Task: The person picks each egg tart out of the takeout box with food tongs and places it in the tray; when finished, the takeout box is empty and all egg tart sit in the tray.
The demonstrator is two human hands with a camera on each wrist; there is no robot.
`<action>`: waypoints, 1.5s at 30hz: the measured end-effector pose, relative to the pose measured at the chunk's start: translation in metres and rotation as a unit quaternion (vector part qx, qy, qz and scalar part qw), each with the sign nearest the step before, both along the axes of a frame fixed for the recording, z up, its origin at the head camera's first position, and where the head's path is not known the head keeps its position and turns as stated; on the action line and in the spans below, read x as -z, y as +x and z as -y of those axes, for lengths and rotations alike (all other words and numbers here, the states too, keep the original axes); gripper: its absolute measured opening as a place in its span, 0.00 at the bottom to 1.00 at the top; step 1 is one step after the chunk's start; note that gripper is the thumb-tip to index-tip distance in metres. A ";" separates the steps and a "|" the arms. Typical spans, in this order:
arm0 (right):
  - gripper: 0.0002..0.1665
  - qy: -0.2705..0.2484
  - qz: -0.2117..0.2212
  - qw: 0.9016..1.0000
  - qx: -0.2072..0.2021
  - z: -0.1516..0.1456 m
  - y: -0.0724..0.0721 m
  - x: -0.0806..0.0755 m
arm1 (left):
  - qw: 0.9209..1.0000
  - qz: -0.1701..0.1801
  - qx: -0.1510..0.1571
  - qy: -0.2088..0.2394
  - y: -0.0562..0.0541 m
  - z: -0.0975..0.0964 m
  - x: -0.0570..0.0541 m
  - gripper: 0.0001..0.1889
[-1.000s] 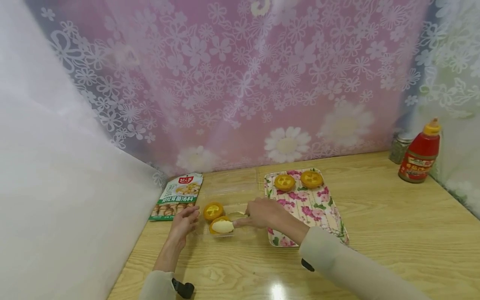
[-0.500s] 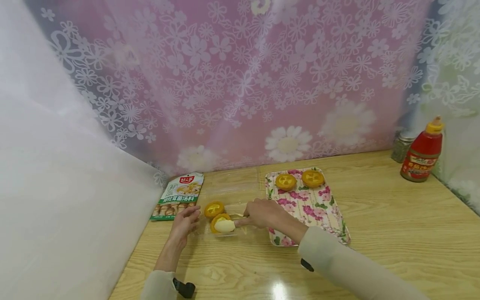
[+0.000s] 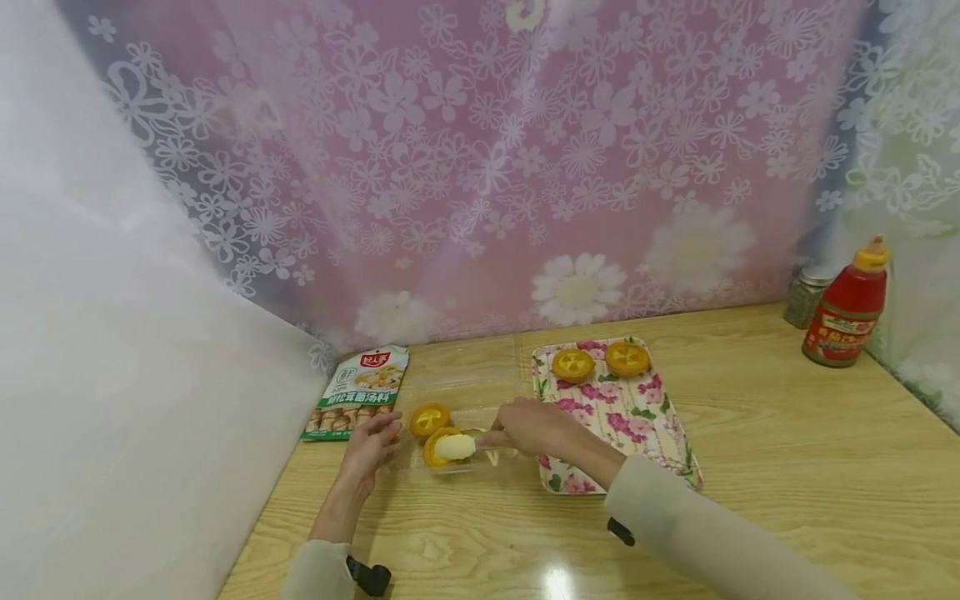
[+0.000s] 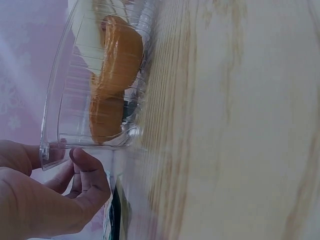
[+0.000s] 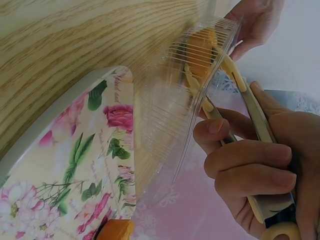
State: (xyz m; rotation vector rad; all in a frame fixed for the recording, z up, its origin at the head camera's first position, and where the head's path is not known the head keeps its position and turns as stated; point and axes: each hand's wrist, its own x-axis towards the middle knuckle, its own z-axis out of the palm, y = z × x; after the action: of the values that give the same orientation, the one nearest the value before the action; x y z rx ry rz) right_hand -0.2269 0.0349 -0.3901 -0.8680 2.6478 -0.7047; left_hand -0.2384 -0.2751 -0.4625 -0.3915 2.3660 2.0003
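Note:
A clear plastic container [image 4: 65,90] lies in front of me with two egg tarts inside, a far tart [image 3: 430,419] and a near tart [image 3: 432,451]. At its left end my left hand [image 3: 367,446] holds the rim between thumb and curled fingers. My right hand [image 3: 536,429] grips metal tongs [image 5: 256,117] with cream-coloured tips. One tip [image 3: 455,447] covers part of the near tart in the head view. In the right wrist view the tong arms stand apart, reaching over the container's wall on either side of a tart [image 5: 200,52]; firm contact is hard to tell.
To the right lies a floral tray [image 3: 600,425] bearing two tarts [image 3: 573,365] at its far end. A green-and-white food packet [image 3: 356,392] is left of the container. A red sauce bottle [image 3: 846,308] and a small jar [image 3: 805,298] stand at the far right.
The tongs' tips have shifted slightly right and turned a little, and the right hand has turned with them. My left hand stays at the container's edge. The tarts look almost unmoved.

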 end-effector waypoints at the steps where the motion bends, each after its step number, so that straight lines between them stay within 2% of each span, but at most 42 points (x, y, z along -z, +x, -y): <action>1: 0.22 -0.004 0.000 1.000 -0.003 -0.001 0.000 0.000 | 1.000 0.001 -0.001 0.001 0.000 0.000 0.000 0.22; 9: 0.23 -0.023 0.008 1.000 -0.019 -0.008 -0.002 -0.003 | 1.000 0.003 0.001 0.006 -0.001 -0.001 0.001 0.23; 17: 0.25 -0.043 0.023 0.998 -0.025 -0.019 -0.003 -0.014 | 1.000 0.002 -0.001 -0.002 -0.001 -0.002 0.002 0.23; 26: 0.27 -0.088 0.062 0.994 -0.003 -0.044 -0.009 -0.014 | 1.000 -0.001 -0.002 -0.009 0.001 -0.002 0.001 0.22; 31: 0.29 -0.105 0.080 0.991 -0.001 -0.055 -0.007 -0.015 | 1.000 0.000 0.001 -0.008 0.000 0.000 0.002 0.23; 37: 0.28 -0.140 0.074 0.987 -0.007 -0.069 -0.001 -0.017 | 1.000 -0.005 0.006 -0.009 -0.002 0.000 0.001 0.23; 45: 0.28 -0.146 0.058 0.988 -0.001 -0.089 0.005 -0.011 | 1.000 -0.009 0.001 -0.007 0.001 -0.002 0.000 0.23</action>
State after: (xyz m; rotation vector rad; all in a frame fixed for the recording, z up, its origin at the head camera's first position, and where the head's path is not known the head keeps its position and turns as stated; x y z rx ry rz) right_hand -0.2219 0.1237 -0.3793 -0.8723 2.4771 -1.1272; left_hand -0.2376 -0.2730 -0.4622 -0.3730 2.3917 1.9971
